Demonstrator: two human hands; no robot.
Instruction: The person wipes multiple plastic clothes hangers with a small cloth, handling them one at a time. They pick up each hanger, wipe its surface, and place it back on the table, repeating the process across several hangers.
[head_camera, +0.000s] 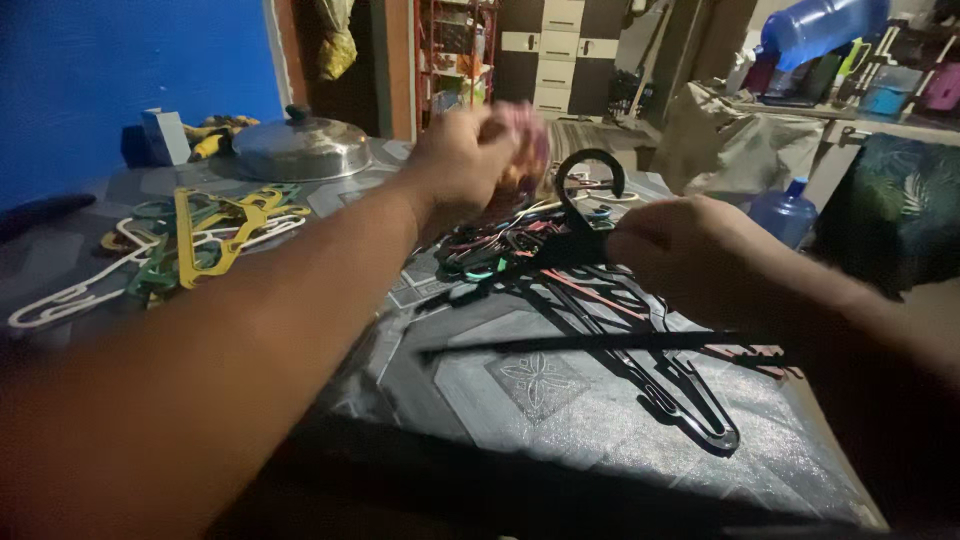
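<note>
Grey patterned table (560, 400) is lying under a heap of hangers (520, 250), with coloured hangers (200, 240) and a steel lid (300, 148) sitting further left. Right hand (690, 255) is pinching a black hanger (590, 190) at the neck; left hand (460, 160) is closing round something pinkish, blurred. Blue wall (120, 60), drawers (560, 40) and water jugs (785, 210) are standing beyond.
</note>
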